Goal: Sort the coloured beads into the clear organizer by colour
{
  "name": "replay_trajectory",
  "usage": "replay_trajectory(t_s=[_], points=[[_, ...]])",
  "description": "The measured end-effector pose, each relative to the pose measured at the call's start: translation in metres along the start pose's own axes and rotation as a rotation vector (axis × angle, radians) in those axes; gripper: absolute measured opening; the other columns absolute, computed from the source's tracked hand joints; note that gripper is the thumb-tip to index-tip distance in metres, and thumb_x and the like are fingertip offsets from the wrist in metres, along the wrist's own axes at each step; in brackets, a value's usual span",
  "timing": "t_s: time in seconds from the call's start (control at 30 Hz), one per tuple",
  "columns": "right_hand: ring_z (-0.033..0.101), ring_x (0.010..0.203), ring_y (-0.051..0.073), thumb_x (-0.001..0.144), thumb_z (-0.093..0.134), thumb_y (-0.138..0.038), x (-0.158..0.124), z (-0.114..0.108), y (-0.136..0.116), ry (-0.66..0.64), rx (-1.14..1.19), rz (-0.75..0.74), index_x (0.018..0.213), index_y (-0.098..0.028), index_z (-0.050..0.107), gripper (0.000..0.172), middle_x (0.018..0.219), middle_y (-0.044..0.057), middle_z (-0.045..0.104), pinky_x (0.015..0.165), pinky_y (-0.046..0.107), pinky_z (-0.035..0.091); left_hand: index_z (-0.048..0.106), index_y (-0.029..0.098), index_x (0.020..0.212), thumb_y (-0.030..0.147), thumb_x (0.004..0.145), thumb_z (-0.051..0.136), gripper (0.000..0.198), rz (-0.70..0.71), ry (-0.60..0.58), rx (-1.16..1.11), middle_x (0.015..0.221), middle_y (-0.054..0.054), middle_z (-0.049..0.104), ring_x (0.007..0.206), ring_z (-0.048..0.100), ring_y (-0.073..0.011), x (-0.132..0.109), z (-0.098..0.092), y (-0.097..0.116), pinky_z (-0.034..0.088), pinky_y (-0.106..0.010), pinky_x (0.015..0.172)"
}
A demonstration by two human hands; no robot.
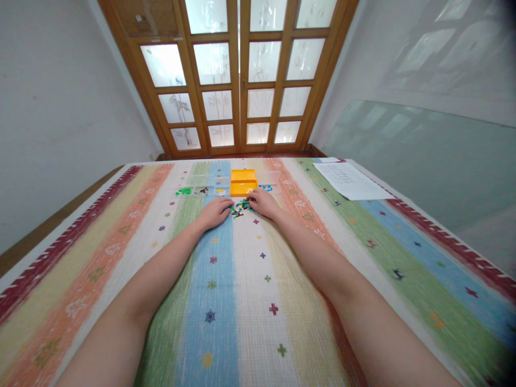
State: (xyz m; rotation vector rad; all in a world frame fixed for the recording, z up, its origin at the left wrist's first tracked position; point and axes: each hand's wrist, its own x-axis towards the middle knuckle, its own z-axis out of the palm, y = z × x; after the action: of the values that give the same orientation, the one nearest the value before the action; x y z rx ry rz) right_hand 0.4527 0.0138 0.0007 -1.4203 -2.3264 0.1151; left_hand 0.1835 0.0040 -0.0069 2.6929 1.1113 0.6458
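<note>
A small pile of mixed coloured pieces (241, 207), green, blue, yellow and dark red, lies on the striped cloth between my hands. My left hand (216, 213) rests at the pile's left edge, fingers stretched over the cloth with nothing visible in them. At the right edge is my right hand (263, 203), its fingers bent together at the pieces; whatever is between the fingertips is too small to make out. Just behind the pile stands an opened yellow box (243, 181) with a few white bits in its near half.
A clear compartment tray (208, 181) on the left holds green, dark brown and yellow pieces apart. Right of the yellow box, a clear container (274, 177) holds blue pieces. Printed paper sheets (349, 180) lie farther right. A glass panel (423, 161) leans by the wall.
</note>
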Motion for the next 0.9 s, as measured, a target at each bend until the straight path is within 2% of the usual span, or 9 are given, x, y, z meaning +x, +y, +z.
replay_trajectory(t_s=[0.23, 0.4, 0.6, 0.7, 0.83, 0.9], points=[[0.061, 0.102, 0.022, 0.095, 0.065, -0.023, 0.004, 0.004, 0.003, 0.010, 0.003, 0.015, 0.102, -0.018, 0.078, 0.015, 0.103, 0.010, 0.072, 0.088, 0.030, 0.043, 0.074, 0.022, 0.119, 0.028, 0.098, 0.051, 0.032, -0.036, 0.046, 0.053, 0.126, -0.008, 0.072, 0.122, 0.062, -0.0259, 0.001, -0.003, -0.001, 0.048, -0.043, 0.111], [0.061, 0.095, 0.021, 0.091, 0.068, -0.022, 0.004, 0.006, 0.004, 0.038, 0.050, 0.042, 0.097, -0.018, 0.074, 0.009, 0.096, 0.008, 0.072, 0.083, 0.029, 0.041, 0.076, 0.022, 0.117, 0.027, 0.096, 0.054, 0.030, -0.043, 0.046, 0.034, 0.123, -0.008, 0.072, 0.119, 0.063, -0.0261, 0.001, -0.005, 0.001, 0.048, -0.043, 0.109], [0.058, 0.082, 0.018, 0.087, 0.068, -0.017, 0.003, 0.007, 0.004, 0.070, 0.164, 0.008, 0.088, -0.018, 0.069, 0.002, 0.087, 0.005, 0.071, 0.074, 0.027, 0.039, 0.077, 0.021, 0.113, 0.027, 0.095, 0.056, 0.029, -0.041, 0.051, -0.009, 0.121, -0.009, 0.073, 0.118, 0.063, -0.0276, 0.001, -0.007, 0.003, 0.048, -0.045, 0.109], [0.058, 0.080, 0.018, 0.085, 0.066, -0.015, 0.002, 0.007, 0.002, 0.125, 0.257, 0.003, 0.086, -0.019, 0.067, 0.004, 0.085, 0.003, 0.069, 0.074, 0.027, 0.039, 0.078, 0.021, 0.109, 0.028, 0.093, 0.058, 0.026, -0.082, 0.095, -0.141, 0.118, -0.009, 0.075, 0.116, 0.065, -0.0272, 0.004, -0.004, 0.004, 0.048, -0.045, 0.109], [0.060, 0.081, 0.017, 0.086, 0.064, -0.019, 0.003, 0.003, -0.007, 0.217, 0.433, -0.015, 0.089, -0.020, 0.066, 0.004, 0.086, 0.003, 0.069, 0.076, 0.028, 0.043, 0.078, 0.022, 0.107, 0.030, 0.092, 0.058, 0.026, -0.271, 0.244, -0.422, 0.111, -0.008, 0.077, 0.104, 0.070, -0.0238, 0.011, -0.001, 0.007, 0.054, -0.041, 0.100], [0.060, 0.079, 0.017, 0.087, 0.063, -0.022, 0.003, 0.001, -0.014, 0.226, 0.518, -0.028, 0.090, -0.020, 0.066, 0.005, 0.086, 0.002, 0.070, 0.075, 0.028, 0.044, 0.078, 0.021, 0.106, 0.031, 0.091, 0.058, 0.026, -0.305, 0.281, -0.480, 0.109, -0.008, 0.078, 0.103, 0.070, -0.0236, 0.012, -0.001, 0.010, 0.055, -0.041, 0.098]])
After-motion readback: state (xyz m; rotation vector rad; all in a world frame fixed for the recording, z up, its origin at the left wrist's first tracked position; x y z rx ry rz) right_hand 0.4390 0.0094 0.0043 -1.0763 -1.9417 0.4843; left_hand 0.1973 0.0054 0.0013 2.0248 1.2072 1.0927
